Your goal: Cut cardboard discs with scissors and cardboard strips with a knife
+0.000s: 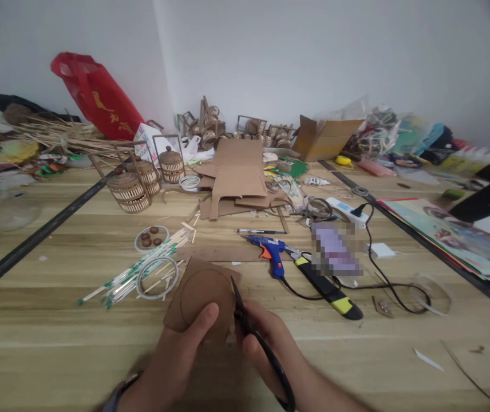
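My left hand (185,355) grips a brown piece of cardboard (204,289), with the thumb lying on top and the other fingers hidden beneath. A circle is drawn on the cardboard. In my right hand (271,343) is a pair of black scissors (251,332), its blade at the cardboard's right edge, just outside the drawn line. Left of the cardboard lie a white ring (139,280) and a bundle of thin sticks (129,274) in green-marked wrapping. A blue glue gun (274,252) rests beyond my right hand.
A yellow-and-black cutter (328,289) lies right of the glue gun, whose black cord curls across the table. Small stick-built baskets (129,191) stand at back left. Cardboard sheets (238,171) are stacked at the centre back. A power strip (348,212) sits to the right.
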Action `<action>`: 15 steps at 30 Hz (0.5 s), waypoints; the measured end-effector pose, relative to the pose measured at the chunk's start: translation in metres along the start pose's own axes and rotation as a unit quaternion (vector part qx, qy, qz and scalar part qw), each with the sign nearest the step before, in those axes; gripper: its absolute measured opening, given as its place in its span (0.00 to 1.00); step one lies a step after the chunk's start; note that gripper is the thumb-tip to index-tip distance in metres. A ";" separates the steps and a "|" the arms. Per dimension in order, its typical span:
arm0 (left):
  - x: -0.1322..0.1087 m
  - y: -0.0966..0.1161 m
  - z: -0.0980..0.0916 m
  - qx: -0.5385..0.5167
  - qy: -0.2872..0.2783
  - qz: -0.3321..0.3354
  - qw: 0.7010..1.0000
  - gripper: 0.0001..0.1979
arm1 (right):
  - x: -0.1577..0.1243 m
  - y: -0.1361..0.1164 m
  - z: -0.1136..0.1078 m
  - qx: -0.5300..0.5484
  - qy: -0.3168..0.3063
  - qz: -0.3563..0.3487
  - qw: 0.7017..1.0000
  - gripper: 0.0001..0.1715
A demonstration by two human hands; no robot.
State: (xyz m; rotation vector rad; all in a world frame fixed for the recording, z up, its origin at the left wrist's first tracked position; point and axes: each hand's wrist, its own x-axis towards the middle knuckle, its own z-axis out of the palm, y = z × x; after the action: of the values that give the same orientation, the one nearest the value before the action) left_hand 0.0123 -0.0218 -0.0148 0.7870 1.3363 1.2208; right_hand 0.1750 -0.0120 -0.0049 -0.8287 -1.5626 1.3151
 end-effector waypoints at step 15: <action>-0.001 0.007 0.004 0.080 0.045 0.013 0.996 0.31 | -0.009 0.005 -0.004 0.009 -0.022 0.063 0.998 0.46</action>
State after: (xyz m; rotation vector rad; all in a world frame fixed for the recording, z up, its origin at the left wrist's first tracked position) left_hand 0.0148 -0.0201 -0.0078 0.8739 1.5151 1.1926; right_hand 0.1822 -0.0177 -0.0117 -0.9046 -1.5525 1.4442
